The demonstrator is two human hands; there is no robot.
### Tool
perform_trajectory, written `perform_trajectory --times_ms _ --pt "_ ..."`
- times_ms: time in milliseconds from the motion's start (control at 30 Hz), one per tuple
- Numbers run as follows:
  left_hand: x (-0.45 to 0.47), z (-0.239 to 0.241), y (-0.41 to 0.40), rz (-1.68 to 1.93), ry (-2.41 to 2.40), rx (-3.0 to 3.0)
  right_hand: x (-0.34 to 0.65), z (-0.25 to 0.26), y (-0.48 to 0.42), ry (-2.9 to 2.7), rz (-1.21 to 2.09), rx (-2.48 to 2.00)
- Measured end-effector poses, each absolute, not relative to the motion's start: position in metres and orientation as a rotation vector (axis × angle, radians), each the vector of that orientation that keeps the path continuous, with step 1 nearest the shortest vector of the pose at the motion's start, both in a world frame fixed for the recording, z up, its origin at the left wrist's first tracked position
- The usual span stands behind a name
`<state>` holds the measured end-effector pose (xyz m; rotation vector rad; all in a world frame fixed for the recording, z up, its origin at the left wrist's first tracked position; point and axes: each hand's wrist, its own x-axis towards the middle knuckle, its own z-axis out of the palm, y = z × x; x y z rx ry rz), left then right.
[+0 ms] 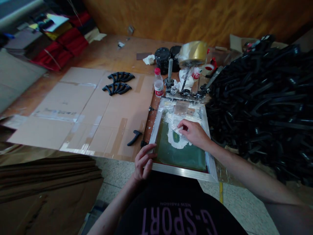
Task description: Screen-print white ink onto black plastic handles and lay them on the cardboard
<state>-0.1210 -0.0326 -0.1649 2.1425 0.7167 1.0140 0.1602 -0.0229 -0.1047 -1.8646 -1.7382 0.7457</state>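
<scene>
A white wad point(177, 127) is pinched between the thumb and bent fingers of the right hand point(193, 131) — fingertips drawn together, held down at the white paste point(179, 144) on the green screen point(181, 160). The screen's metal frame point(183, 173) is touched near its near-left corner by the left hand point(143, 162) — fingers half open, loosely curved, slightly spread.

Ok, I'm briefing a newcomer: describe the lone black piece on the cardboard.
Find the big cardboard sheet left of the metal-framed screen. Near its right front corner, beyond the left hand, lies a black hooked piece. It is alone, whereas the other pieces there sit farther back in two rows.
</scene>
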Motion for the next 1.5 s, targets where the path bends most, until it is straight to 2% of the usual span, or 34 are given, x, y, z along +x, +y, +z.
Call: perform_trajectory --times_ms 200,533,700,833,933,1267,1500 --pt "-0.120 -0.164 -0.032 1.029 0.731 2.143 0.154 -0.116 -0.018 -2.044 0.580 -1.910" --pt "-0.120 -0.162 -0.032 1.027 0.724 2.147 0.150 -0.107 -0.027 -2.103 0.715 -1.858" --pt "-0.119 -0.160 -0.032 1.034 0.730 2.154 0.149 -0.087 -0.029 -1.942 1.074 -1.834" --pt "-0.119 -0.160 -0.032 1.037 0.730 2.151 0.161 -0.068 -0.032 -1.536 1.466 -1.649" --pt "-0.119 -0.161 -0.032 1.038 0.736 2.147 0.177 -0.058 -0.040 -1.222 1.590 -1.520" --pt "-0.118 -0.155 -0.032 1.068 0.742 2.144 0.221 -0.058 -0.081 -0.634 1.240 -1.429" --pt "-0.119 -0.158 -0.033 1.054 0.758 2.174 0.229 -0.068 -0.097 -0.555 1.142 -1.413"
